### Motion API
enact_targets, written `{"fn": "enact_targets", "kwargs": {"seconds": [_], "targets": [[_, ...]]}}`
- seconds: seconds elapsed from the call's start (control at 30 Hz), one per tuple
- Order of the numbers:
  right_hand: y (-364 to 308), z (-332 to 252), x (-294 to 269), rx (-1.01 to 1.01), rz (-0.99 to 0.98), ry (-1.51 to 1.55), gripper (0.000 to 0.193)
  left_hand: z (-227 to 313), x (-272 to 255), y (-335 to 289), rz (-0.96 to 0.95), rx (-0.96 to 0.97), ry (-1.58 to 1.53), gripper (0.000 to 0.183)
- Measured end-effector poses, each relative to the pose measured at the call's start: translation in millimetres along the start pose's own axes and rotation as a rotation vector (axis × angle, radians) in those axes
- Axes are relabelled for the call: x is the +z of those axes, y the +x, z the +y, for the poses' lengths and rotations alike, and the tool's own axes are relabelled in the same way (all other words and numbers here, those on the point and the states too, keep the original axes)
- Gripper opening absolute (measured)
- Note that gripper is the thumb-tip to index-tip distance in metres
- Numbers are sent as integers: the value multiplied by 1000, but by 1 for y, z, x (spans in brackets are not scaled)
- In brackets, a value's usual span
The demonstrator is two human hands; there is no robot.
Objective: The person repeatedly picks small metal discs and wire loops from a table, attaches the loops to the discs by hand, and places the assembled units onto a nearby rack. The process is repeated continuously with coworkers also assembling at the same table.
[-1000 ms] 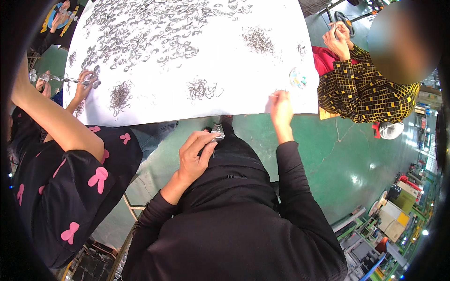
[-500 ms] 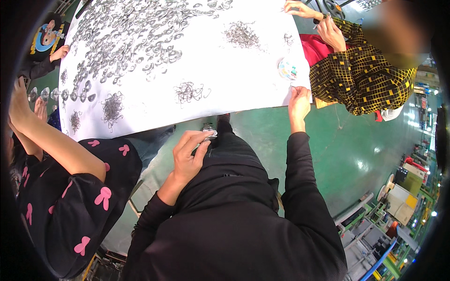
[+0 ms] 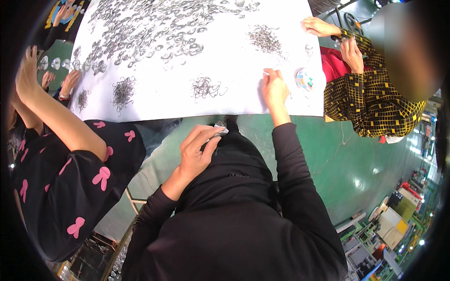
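Note:
My left hand (image 3: pixel 197 152) is closed on a shiny, round metal disc (image 3: pixel 220 129), held in front of my body just off the table's near edge. It may be more than one disc; the fingers cover part of it. Over the near right of the white table (image 3: pixel 164 100), my right hand (image 3: pixel 275 91) has its fingers curled together. What they pinch, if anything, is too small to make out. To its left lies a loose pile of thin dark wire hooks (image 3: pixel 206 88). A small round container (image 3: pixel 304 79) with coloured bits stands to its right.
Many metal discs (image 3: pixel 164 37) spread over the far left of the table. More hook piles lie at left (image 3: pixel 123 93) and far right (image 3: pixel 265 38). A co-worker's arm (image 3: pixel 61 117) is on my left, another person's patterned sleeve (image 3: pixel 365 98) at right. Hanging discs (image 3: pixel 65 63) line up at left.
My right hand has moved left and inward over the table, from its right edge. My left hand keeps its hold on the disc. The view has shifted slightly.

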State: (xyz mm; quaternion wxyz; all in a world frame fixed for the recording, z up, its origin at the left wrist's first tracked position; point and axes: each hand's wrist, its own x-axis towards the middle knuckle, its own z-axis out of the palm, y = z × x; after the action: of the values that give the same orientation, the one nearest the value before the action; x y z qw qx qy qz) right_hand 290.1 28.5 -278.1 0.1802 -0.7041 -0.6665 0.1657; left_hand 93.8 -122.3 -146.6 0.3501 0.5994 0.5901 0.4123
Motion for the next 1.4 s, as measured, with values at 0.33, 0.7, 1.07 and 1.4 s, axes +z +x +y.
{"fn": "enact_targets", "kwargs": {"seconds": [0.33,0.7,1.07,1.4], "targets": [[-1,-14,18,-368,-297,115,5,-4,3,-5,35,7,9,22],[11,7,-9,497,-1029,711,14,-2,9,1,39,19,-18,22],[-49,132,-59,228,64,-217,15,-8,19,8,7,41,-26,23],[-27,38,-16,-379,-120,87,9,-10,16,8,27,57,-15,23]]}}
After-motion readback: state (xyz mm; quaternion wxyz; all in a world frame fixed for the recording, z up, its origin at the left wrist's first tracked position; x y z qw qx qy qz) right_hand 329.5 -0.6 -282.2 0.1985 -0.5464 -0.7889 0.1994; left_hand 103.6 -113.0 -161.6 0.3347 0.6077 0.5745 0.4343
